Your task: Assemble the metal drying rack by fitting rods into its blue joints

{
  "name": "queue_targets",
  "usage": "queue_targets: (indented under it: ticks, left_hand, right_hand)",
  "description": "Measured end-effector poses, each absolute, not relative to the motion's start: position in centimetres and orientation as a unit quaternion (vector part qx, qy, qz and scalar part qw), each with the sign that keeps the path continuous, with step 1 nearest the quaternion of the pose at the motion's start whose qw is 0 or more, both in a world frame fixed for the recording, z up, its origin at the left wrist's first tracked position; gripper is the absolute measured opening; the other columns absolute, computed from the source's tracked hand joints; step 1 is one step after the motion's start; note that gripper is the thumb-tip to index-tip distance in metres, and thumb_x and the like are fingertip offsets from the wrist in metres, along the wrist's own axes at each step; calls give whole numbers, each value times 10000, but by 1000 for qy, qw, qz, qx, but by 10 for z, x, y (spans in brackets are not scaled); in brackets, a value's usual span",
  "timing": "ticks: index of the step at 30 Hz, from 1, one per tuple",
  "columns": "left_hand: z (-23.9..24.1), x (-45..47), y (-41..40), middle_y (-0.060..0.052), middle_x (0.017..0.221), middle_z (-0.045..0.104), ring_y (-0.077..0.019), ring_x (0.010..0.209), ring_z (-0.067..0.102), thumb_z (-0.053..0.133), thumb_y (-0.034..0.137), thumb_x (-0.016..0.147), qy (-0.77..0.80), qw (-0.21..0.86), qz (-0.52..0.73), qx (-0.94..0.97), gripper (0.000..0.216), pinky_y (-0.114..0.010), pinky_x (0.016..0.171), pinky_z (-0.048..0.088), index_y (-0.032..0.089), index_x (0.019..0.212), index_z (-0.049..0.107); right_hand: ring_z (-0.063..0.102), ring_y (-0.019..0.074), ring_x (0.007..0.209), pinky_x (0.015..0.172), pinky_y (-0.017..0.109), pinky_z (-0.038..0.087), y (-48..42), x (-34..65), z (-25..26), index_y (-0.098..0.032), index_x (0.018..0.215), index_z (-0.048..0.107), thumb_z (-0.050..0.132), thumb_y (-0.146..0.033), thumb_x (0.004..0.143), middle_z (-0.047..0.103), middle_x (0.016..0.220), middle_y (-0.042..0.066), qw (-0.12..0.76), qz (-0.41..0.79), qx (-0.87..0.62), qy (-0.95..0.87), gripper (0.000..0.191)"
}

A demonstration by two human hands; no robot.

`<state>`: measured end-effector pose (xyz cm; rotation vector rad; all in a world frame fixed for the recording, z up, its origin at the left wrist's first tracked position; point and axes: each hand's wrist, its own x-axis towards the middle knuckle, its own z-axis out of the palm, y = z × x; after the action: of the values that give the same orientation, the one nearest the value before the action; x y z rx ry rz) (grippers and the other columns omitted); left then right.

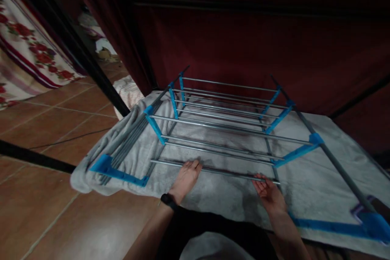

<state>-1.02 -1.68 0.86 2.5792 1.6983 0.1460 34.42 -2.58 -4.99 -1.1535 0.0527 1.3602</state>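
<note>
Our left hand [187, 174] is closed palm-down over the metal tube [227, 172]; our right hand [269, 193], palm up, has its fingers curled around it near the right end. The tube lies crosswise at the near side of the rack frame [231, 129] with blue plastic brackets [297, 154]. Loose grey tubes [130, 143] rest left on the grey blanket [225, 197].

Dim light, pale glare on floor [100, 231]
</note>
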Motion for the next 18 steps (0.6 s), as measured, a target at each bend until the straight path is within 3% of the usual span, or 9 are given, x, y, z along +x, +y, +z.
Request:
queue_targets:
  ticks: [6, 13, 18]
  left_hand:
    - [4, -6, -5, -91, 1092, 676, -219, 988, 649, 392, 80, 962, 542, 47, 52, 837, 321, -396, 1003, 472, 189, 1086, 668]
    - [-4, -14, -3, -85, 1103, 667, -222, 1005, 626, 415, 96, 967, 564, 36, 81, 821, 302, -398, 1031, 452, 187, 1097, 673]
    - [-10, -35, -5, -74, 1103, 670, -219, 1005, 607, 434, 150, 990, 593, 34, 117, 796, 271, -394, 1005, 471, 198, 1104, 675]
  right_hand:
    - [729, 166, 933, 803, 314, 642, -24, 358, -64, -223, 894, 669, 714, -198, 735, 750, 993, 16, 610, 577, -544, -9, 167]
    - [709, 163, 803, 865, 365, 616, -27, 372, -69, -240, 838, 680, 709, -267, 774, 732, 846, -2, 623, 526, -576, -57, 76]
    - [705, 166, 770, 822, 356, 622, -27, 372, -64, -245, 823, 687, 773, -295, 741, 731, 835, 0, 620, 524, -577, -92, 128]
